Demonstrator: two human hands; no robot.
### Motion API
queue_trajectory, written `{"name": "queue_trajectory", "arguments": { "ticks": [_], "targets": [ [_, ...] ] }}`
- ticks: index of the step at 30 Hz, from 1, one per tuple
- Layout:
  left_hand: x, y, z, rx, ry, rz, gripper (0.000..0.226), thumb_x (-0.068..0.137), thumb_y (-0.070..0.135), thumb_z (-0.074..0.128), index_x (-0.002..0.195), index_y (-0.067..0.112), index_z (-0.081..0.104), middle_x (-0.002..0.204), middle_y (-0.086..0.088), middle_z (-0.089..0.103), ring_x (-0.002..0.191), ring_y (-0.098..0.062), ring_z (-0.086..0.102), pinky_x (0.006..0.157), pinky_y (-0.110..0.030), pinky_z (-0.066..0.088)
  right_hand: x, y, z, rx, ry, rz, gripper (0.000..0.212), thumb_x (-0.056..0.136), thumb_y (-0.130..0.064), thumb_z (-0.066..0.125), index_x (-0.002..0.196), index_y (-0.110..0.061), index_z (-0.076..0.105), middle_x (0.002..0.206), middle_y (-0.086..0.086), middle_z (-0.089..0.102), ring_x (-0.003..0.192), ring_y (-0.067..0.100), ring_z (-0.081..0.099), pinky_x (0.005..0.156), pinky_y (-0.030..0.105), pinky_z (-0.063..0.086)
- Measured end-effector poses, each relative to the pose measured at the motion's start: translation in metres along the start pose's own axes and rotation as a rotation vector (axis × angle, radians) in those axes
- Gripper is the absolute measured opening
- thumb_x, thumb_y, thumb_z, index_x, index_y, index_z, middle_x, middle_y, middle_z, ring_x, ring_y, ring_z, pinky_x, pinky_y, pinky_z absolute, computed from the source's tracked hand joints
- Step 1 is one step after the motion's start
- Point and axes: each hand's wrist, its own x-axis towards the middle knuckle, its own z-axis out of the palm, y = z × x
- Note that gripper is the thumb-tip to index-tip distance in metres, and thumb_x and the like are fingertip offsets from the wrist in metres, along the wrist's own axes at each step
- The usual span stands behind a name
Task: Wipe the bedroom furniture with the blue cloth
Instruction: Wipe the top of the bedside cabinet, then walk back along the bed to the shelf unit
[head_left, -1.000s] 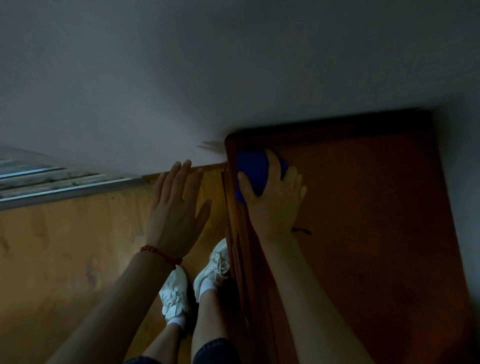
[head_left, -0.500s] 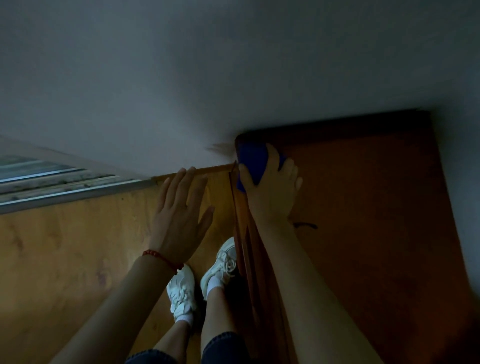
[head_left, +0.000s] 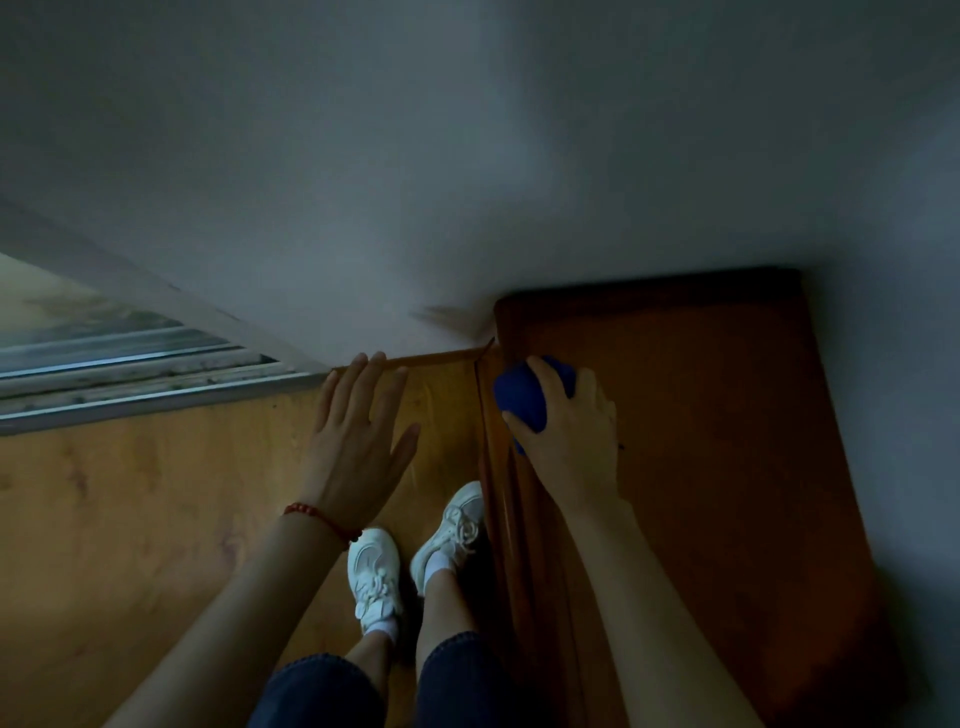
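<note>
The blue cloth (head_left: 521, 399) is showing as a deep blue, bunched wad, lying on the top of the reddish-brown wooden cabinet (head_left: 717, 441) close to that top's left edge and near its far left corner. The right hand (head_left: 569, 441) is gripping it: the thumb is curling round its near left side, the fingers are arching over it, and the wad is bulging out between thumb and forefinger, with a little more blue peeking out beyond the fingers. To the left of the thumb the cabinet's top is ending almost at once in a rounded edge, below which the cabinet's front is dropping to the floor. Beyond the fingertips only a short strip of wood is lying before the grey wall (head_left: 467, 182). To the right of the fingers a broad stretch of bare top is running to the far side, where the wall is closing it in again. The left hand (head_left: 358, 441) is hanging in the air beside the cabinet, fingers straight and slightly spread, holding nothing, with a red bead bracelet (head_left: 322, 519) on its wrist. Beneath it are the wooden floor (head_left: 130, 519), the person's white sneakers (head_left: 374, 577) and, further left, a sliding window track (head_left: 130, 369).
</note>
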Motion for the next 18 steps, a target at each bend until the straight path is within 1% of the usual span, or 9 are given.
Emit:
{"name": "queue_trajectory", "arguments": {
  "ticks": [3,6,8,11,14,16,18],
  "targets": [
    [-0.013,-0.002,-0.028,0.013,-0.023,-0.011,0.056,0.09,0.04,0.036,0.127,0.001,0.05,0.131,-0.027,0.05,0.124,-0.041,0.042,0.104,-0.049,0.027,-0.011,-0.016,-0.028,0.009,-0.068,0.028,0.062,0.083,-0.041,0.059,0.137,-0.025,0.033,0.124,0.014,0.042,0.104,0.027,0.048,0.09,0.037,0.039],
    [-0.029,-0.004,-0.056,0.036,-0.044,-0.028,0.06,0.094,0.047,0.029,0.129,0.002,0.047,0.131,-0.027,0.05,0.123,-0.041,0.045,0.103,-0.051,0.028,-0.024,-0.04,-0.057,0.017,-0.081,0.024,0.062,0.085,-0.041,0.057,0.139,-0.028,0.028,0.128,0.012,0.038,0.107,0.027,0.046,0.092,0.036,0.039],
    [-0.041,-0.004,-0.077,0.049,-0.05,-0.046,0.064,0.097,0.051,0.02,0.129,0.002,0.047,0.131,-0.027,0.05,0.123,-0.041,0.046,0.102,-0.052,0.028,-0.034,-0.056,-0.076,0.009,-0.086,0.001,0.062,0.086,-0.04,0.056,0.139,-0.027,0.027,0.128,0.012,0.037,0.108,0.027,0.046,0.092,0.036,0.04],
    [-0.063,-0.001,-0.108,0.041,-0.053,-0.071,0.063,0.096,0.05,0.024,0.129,0.003,0.049,0.131,-0.025,0.05,0.122,-0.04,0.046,0.103,-0.052,0.029,-0.054,-0.078,-0.102,0.003,-0.071,-0.039,0.061,0.085,-0.038,0.058,0.138,-0.025,0.03,0.127,0.013,0.038,0.107,0.027,0.047,0.089,0.035,0.042],
    [-0.088,0.0,-0.137,0.037,-0.056,-0.085,0.068,0.098,0.052,0.011,0.129,0.005,0.049,0.132,-0.024,0.051,0.125,-0.037,0.043,0.107,-0.048,0.027,-0.077,-0.096,-0.122,0.021,-0.059,-0.084,0.062,0.083,-0.036,0.062,0.137,-0.023,0.034,0.125,0.014,0.04,0.104,0.028,0.05,0.085,0.037,0.045],
    [-0.106,0.0,-0.154,0.034,-0.05,-0.104,0.068,0.099,0.051,0.011,0.127,0.004,0.051,0.131,-0.024,0.051,0.125,-0.036,0.043,0.107,-0.046,0.023,-0.092,-0.107,-0.134,0.016,-0.082,-0.102,0.062,0.084,-0.037,0.06,0.138,-0.025,0.031,0.127,0.013,0.038,0.106,0.026,0.049,0.087,0.035,0.044],
    [-0.123,0.0,-0.167,0.028,-0.046,-0.134,0.067,0.099,0.051,0.012,0.126,0.003,0.052,0.13,-0.025,0.052,0.124,-0.036,0.044,0.106,-0.045,0.024,-0.105,-0.116,-0.145,0.002,-0.122,-0.119,0.063,0.086,-0.039,0.057,0.139,-0.027,0.027,0.13,0.01,0.035,0.11,0.023,0.046,0.089,0.033,0.044]
  ]
}}
